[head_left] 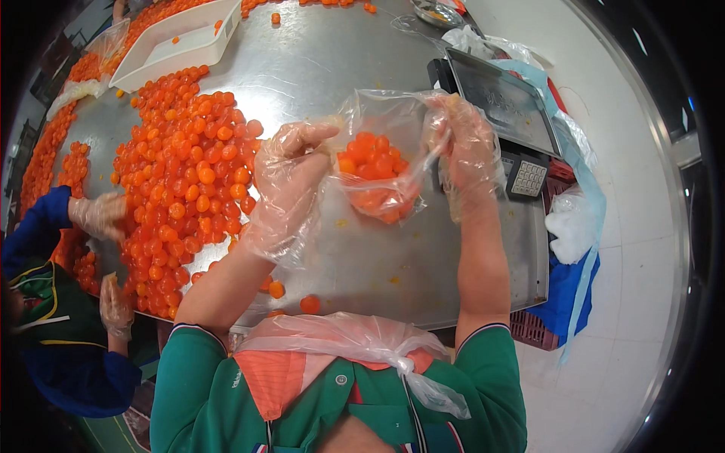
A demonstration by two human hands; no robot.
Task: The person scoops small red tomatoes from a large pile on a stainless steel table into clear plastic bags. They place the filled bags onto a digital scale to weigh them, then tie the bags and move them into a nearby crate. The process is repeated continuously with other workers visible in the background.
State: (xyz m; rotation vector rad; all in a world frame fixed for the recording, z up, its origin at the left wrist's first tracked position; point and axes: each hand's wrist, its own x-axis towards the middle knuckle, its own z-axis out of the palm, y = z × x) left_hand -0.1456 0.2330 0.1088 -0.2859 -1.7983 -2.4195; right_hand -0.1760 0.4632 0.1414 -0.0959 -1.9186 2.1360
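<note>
Between gloved hands (377, 162), clear bag (381, 143), orange balls (370, 162) inside

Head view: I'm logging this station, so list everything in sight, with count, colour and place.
table: one, steel, centre.
balls: a heap too big to count, orange, left half of table.
bag: one, clear, partly filled with orange balls, held above the table.
tray: one, white, far left.
scale: one, grey with keypad, right edge of table.
blue cloth: one, low beside the table, right.
co-worker's hands: two, in clear gloves, left edge by the heap.
left hand: clear glove, grips the bag's left rim.
right hand: clear glove, grips the bag's right rim.
</note>
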